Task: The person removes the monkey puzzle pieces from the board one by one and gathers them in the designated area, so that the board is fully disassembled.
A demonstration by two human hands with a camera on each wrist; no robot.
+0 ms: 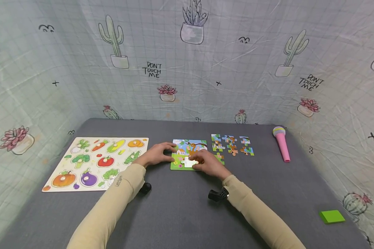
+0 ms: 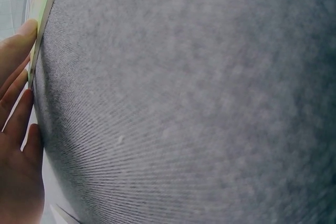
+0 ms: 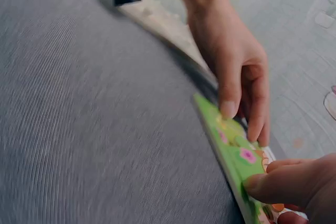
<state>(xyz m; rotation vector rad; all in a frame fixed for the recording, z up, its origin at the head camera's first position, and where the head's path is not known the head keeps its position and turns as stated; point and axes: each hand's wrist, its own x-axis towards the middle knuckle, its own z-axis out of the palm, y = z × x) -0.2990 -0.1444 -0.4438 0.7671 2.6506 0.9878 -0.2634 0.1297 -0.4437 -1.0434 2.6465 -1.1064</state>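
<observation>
A jigsaw puzzle board (image 1: pixel 178 167) with a green border lies at mid-table. Along its left side my left hand (image 1: pixel 158 154) touches the edge, thumb and fingers spread apart; the left wrist view shows the fingers (image 2: pixel 18 111) extended against the board. Over the board's lower right, my right hand (image 1: pixel 210 164) pinches a puzzle piece (image 3: pixel 268 212), most of it covered by thumb and fingers. A white piece-shaped patch (image 1: pixel 189 162) shows between these fingertips. Right of the board, loose puzzle pieces (image 1: pixel 232 149) lie spread out, and another piece (image 1: pixel 220 157) is partly behind my right hand.
A vegetable peg puzzle (image 1: pixel 93 162) lies at the left, its lower right corner behind my left sleeve. A pink toy microphone (image 1: pixel 282 145) rests at the back right. Near the right edge is a green block (image 1: pixel 332 217). Patterned cloth walls (image 1: pixel 199 76) surround the grey table.
</observation>
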